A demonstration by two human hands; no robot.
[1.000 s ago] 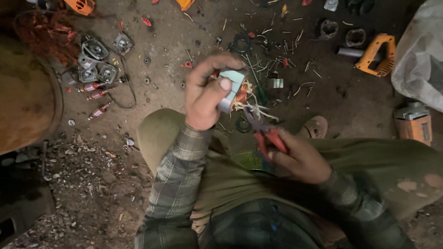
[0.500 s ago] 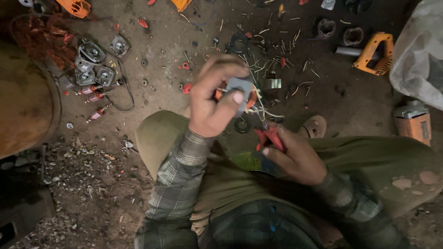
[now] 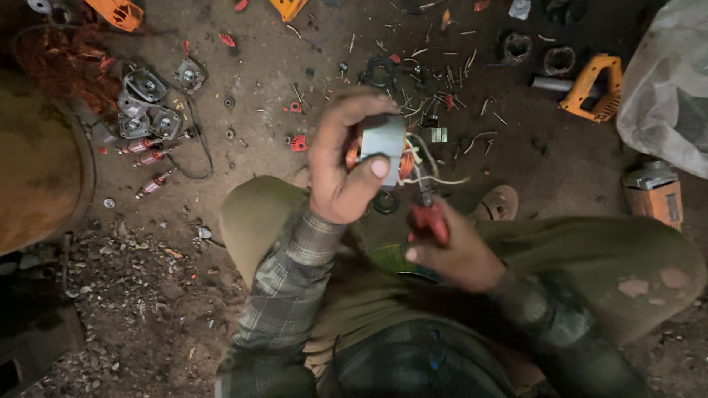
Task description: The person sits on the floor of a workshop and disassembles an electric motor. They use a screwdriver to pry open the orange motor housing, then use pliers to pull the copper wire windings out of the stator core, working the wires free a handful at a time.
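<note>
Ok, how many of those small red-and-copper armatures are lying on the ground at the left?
3, side by side at the left below the grey metal end caps: armature one, armature two, armature three. More may be hidden in the dark clutter.

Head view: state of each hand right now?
Left hand: closed around a grey motor stator with copper windings.
Right hand: closed on red-handled pliers, tip at the stator's white wires.

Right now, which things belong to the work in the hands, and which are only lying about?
In hand:
left hand
motor stator
right hand
red-handled pliers

Lying about:
orange tool handle
metal end caps
armatures
white sack
</note>
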